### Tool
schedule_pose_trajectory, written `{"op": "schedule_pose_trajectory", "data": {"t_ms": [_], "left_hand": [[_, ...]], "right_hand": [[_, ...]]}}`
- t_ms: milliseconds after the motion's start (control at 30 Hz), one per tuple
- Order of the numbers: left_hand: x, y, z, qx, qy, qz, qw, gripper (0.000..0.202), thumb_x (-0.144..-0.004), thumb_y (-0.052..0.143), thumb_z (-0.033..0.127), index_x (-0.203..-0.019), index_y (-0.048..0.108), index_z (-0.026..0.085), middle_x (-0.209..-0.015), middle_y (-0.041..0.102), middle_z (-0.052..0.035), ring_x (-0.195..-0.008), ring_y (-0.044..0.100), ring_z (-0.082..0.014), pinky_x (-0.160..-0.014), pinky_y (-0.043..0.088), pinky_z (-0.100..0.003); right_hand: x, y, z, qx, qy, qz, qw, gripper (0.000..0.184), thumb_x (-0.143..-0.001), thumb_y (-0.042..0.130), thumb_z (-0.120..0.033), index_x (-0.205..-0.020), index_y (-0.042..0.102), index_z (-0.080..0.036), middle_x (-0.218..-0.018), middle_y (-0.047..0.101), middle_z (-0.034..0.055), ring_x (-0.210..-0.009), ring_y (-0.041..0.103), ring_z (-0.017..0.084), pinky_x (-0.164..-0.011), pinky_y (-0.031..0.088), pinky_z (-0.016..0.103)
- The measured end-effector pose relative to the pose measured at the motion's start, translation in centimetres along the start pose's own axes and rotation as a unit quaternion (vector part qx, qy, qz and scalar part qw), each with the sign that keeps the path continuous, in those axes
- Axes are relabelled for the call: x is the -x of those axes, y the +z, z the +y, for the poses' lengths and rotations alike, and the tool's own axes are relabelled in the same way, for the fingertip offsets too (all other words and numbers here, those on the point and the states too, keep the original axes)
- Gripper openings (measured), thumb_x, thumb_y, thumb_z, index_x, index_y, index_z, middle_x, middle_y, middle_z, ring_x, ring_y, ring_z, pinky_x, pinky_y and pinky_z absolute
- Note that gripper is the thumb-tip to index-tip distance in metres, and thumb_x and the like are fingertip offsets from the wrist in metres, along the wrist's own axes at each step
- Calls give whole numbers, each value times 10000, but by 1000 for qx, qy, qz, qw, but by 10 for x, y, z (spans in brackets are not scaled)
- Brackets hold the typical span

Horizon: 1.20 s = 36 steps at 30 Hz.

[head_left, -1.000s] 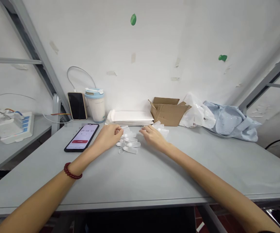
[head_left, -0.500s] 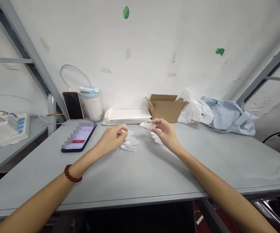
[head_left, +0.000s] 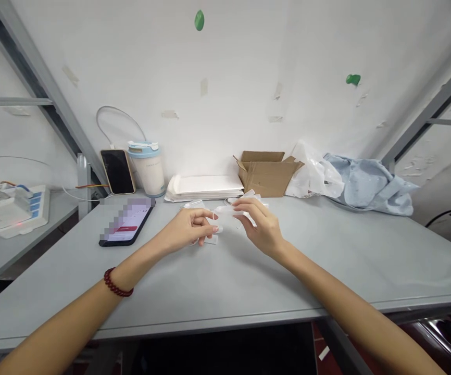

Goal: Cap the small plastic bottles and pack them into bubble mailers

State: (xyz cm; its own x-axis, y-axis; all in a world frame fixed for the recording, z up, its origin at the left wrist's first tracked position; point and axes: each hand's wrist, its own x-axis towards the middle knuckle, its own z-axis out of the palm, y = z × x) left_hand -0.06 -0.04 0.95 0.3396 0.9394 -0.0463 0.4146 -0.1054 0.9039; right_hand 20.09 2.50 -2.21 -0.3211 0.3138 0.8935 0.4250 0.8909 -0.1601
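My right hand (head_left: 263, 227) pinches a small translucent white strip (head_left: 226, 210) between thumb and fingers, holding it level above the table. The strip's left end points at my left hand (head_left: 186, 229), whose thumb and index finger are apart. A thin white loop seems to lie by the left index fingertip; whether it touches is unclear. Under and beside my left hand are several similar white pieces (head_left: 211, 239) with thin strings, partly covered by the fingers. More white pieces (head_left: 252, 195) lie behind my right hand, partly hidden.
At the back stand a phone (head_left: 118, 172) on a cable, a lidded cup (head_left: 147, 169), stacked white envelopes (head_left: 210, 185), an open cardboard box (head_left: 268, 177), a white plastic bag (head_left: 313, 174) and blue cloth (head_left: 370, 182). Another phone (head_left: 126, 224) lies left on the grey table (head_left: 217, 291).
My right hand has moved slightly left and lower with the white strip, bringing it toward my left hand. My left thumb and index finger have spread from a near-pinch.
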Motion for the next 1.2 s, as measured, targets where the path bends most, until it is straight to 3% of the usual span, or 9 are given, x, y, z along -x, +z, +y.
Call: {"op": "schedule_pose_trajectory", "data": {"t_ms": [167, 333, 500, 767, 867, 1000, 1200], "left_hand": [[0, -3, 2, 32, -8, -74, 997, 264, -761, 582, 318, -957, 601, 143, -573, 570, 33, -496, 507, -98, -485, 360, -216], [0, 1, 2, 51, 1, -106, 993, 258, -805, 535, 384, -756, 600, 139, -644, 599, 1, -497, 511, -87, -488, 386, -216], [1, 1, 4, 48, 5, -72, 996, 252, -789, 562, 361, -663, 570, 143, -578, 573, 18, -472, 498, -79, -474, 377, -205], [-1, -17, 4, 83, 25, 103, 991, 217, -785, 559, 332, -676, 555, 144, -599, 568, 15, -465, 483, -71, -467, 366, -205], [-2, -22, 3, 88, 37, 144, 985, 211, -767, 583, 311, -644, 548, 143, -584, 538, 26, -464, 467, -65, -469, 367, -201], [-3, -24, 2, 87, 35, 141, 986, 214, -752, 599, 315, -634, 548, 143, -578, 530, 24, -461, 459, -68, -467, 368, -206], [-3, -21, 0, 75, 22, 46, 996, 225, -772, 583, 343, -675, 582, 139, -597, 554, 10, -491, 472, -76, -472, 356, -206]], "right_hand": [[1, 0, 5, 44, -52, 4, 998, 208, -850, 442, -35, -939, 515, -208, -915, 625, 75, -856, 607, 151, -723, 526, 297], [0, -1, 3, 50, -67, 14, 996, 222, -832, 455, -11, -928, 519, -201, -912, 625, 82, -868, 604, 154, -728, 523, 292], [0, -2, 2, 46, -62, 13, 997, 218, -825, 464, -1, -911, 520, -193, -906, 625, 85, -847, 599, 149, -713, 518, 288], [-2, -4, 2, 28, -33, 25, 999, 205, -828, 456, -7, -830, 526, -199, -870, 631, 69, -801, 602, 144, -670, 506, 281], [-3, -5, -1, 12, -20, 29, 999, 200, -828, 467, -14, -815, 533, -202, -860, 636, 61, -788, 607, 140, -680, 505, 285], [-4, -5, -2, -6, -3, 29, 1000, 188, -834, 471, -36, -807, 544, -208, -855, 637, 52, -790, 613, 142, -675, 507, 286], [-6, -9, -3, -34, 40, 36, 998, 151, -819, 517, -62, -792, 559, -205, -855, 646, 53, -820, 617, 154, -699, 512, 298]]}}
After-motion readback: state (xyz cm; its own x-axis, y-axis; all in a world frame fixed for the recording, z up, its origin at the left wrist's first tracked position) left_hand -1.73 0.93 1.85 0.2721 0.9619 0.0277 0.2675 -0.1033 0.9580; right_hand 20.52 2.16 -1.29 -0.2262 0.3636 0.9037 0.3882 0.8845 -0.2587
